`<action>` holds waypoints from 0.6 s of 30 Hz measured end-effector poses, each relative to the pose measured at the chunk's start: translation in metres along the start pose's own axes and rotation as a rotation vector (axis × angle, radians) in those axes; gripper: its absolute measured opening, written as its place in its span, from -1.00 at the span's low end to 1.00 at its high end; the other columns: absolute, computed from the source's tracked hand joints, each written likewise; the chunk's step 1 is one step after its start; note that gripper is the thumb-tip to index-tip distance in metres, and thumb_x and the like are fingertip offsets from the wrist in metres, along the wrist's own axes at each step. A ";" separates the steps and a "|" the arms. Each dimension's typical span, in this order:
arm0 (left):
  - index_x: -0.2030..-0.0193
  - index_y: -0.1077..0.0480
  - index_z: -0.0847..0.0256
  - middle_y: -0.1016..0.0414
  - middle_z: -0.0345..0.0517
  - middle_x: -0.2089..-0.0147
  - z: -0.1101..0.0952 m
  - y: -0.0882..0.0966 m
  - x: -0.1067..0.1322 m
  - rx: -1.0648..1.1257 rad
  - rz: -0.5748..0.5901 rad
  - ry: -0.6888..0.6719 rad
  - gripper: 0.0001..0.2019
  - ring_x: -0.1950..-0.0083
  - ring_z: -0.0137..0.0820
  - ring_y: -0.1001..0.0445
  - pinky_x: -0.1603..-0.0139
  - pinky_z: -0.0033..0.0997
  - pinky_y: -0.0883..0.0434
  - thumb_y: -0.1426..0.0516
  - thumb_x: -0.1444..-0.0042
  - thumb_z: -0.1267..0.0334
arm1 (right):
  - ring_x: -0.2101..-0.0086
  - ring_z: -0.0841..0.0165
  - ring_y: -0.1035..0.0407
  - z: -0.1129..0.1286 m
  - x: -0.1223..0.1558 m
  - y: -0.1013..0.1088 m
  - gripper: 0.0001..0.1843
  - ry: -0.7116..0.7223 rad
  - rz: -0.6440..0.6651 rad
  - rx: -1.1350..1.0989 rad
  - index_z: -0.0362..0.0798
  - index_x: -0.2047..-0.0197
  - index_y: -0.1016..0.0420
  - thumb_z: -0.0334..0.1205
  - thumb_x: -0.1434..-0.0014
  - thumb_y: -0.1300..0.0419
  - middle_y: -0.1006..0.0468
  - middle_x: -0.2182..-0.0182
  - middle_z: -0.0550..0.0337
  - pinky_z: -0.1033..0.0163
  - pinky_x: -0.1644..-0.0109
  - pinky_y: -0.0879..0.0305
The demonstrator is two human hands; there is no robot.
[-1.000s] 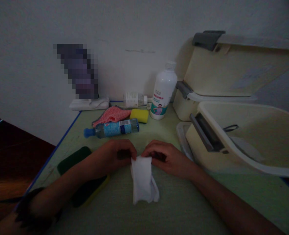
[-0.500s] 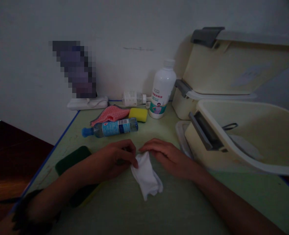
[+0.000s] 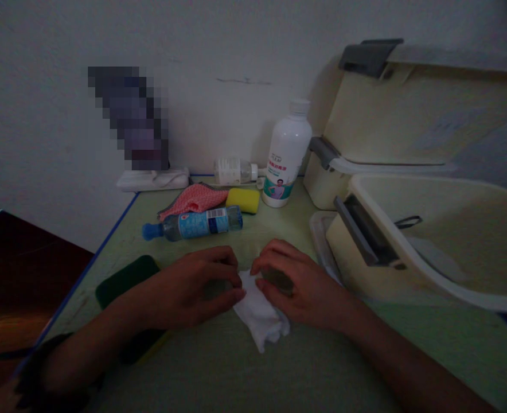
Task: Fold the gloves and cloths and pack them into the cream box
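A soft white cloth (image 3: 262,318), folded small and ruffled at its near end, lies on the green table in front of me. The thumb and fingertips of my left hand (image 3: 202,284) pinch its upper left edge. My right hand (image 3: 296,281) grips the upper right edge, with its fingers curled and the thumb resting on the fabric. Both hands stay low over the tabletop. Beyond them, a clear bottle with a blue cap and blue label (image 3: 202,223) lies on its side. Under my left forearm, partly covered, is a dark green scouring pad (image 3: 128,278).
A yellow sponge (image 3: 243,201), a pink cloth (image 3: 197,198), a small lying bottle (image 3: 231,171) and a tall white bottle (image 3: 287,158) are near the wall. To the right stand cream bins (image 3: 348,246) with grey latches. A power strip (image 3: 150,180) sits at the back left corner.
My right hand has curled its fingers and brought its thumb onto the cloth, where before it lay flatter beside it. The left thumb has slid slightly right; the cloth has shifted slightly.
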State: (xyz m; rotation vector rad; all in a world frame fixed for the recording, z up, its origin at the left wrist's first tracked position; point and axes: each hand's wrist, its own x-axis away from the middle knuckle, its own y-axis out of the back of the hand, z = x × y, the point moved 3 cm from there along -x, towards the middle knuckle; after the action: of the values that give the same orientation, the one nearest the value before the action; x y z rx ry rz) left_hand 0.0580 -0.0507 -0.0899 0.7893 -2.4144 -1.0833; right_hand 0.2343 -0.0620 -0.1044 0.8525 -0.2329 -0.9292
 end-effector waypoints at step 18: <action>0.14 -0.23 0.19 -0.37 -0.08 0.15 0.009 -0.009 -0.004 -0.206 -0.105 0.166 -0.58 0.17 -0.24 -0.38 0.19 -0.25 -0.32 -0.20 0.03 -0.03 | 0.34 0.33 -0.34 -0.008 0.013 0.010 -0.86 -0.240 0.264 0.026 -0.04 0.26 -0.38 -0.16 -0.17 -0.12 -0.46 0.37 0.18 0.24 0.30 -0.19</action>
State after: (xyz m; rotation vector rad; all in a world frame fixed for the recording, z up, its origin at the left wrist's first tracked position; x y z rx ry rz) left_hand 0.0593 -0.0484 -0.1032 0.9054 -2.1056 -1.2314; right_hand 0.2522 -0.0651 -0.1049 0.7130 -0.5530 -0.7804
